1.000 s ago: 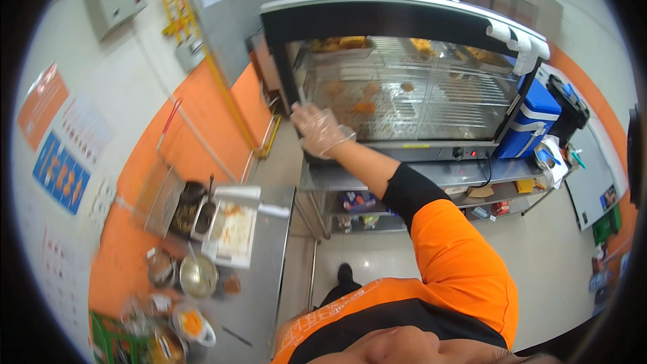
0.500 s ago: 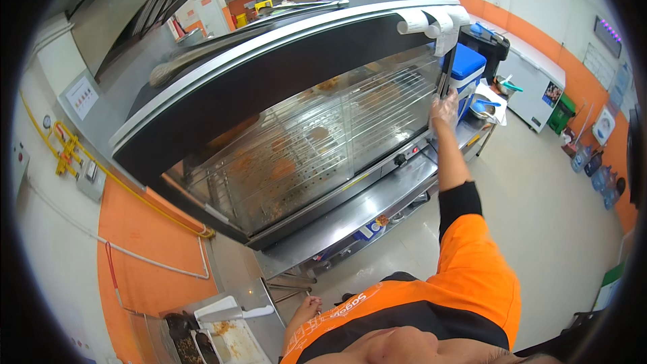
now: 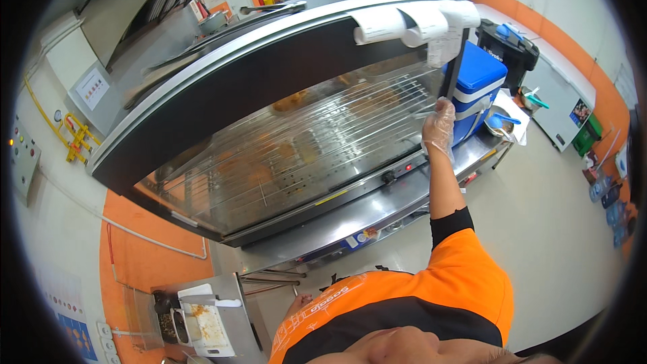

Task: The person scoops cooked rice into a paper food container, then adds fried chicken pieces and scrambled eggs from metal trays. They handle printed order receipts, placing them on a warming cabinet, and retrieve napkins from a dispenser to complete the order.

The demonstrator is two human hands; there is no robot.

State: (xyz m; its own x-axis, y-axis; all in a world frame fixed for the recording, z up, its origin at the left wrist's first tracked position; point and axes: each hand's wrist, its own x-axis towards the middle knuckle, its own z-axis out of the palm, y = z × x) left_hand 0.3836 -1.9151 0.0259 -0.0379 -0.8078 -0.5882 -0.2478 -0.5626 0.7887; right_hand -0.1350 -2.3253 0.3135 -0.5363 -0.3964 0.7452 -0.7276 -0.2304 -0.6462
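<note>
Glass-front cabinet: gloved R hand at its RH edge, fingers curled, pinch unclear, baggy glove could snag; L hand out front, fingers can't tell.

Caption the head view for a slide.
Gloved right hand at the right edge of a glass-fronted cabinet beside a blue cooler.

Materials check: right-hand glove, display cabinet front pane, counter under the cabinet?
Glove: probably thin plastic film; clear, loose and wrinkled.
Front pane: glass or clear plastic, can't tell which; glossy, with rack wires visible through it.
Counter: likely stainless steel, smooth; silvery grey with bright streaked reflections.
</note>
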